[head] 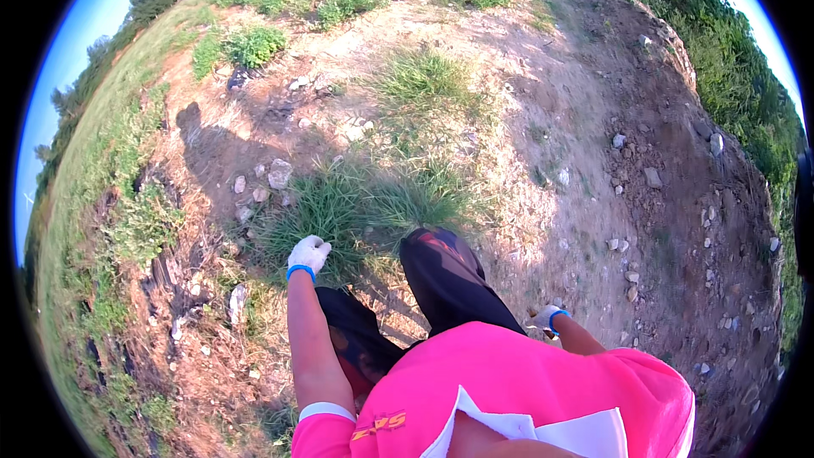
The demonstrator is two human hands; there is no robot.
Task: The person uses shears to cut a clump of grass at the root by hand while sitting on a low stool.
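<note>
My left hand, in a white glove with a blue cuff, is over a dense green grass clump in front of my left leg; its fingers are curled, and whether they grip any blades is unclear. Low beside my right thigh is my right hand, gloved the same way. Something brownish shows at its fingers, too small and partly hidden to name. A second grass clump stands just ahead of my right knee, touching the first. I wear dark trousers and a pink shirt with a white collar.
Pale stones lie by the left edge of the grass. Farther ahead grows another grass tuft. To the right, a dirt bank with scattered rocks runs below green bushes. Dry brush and weeds cover the left side.
</note>
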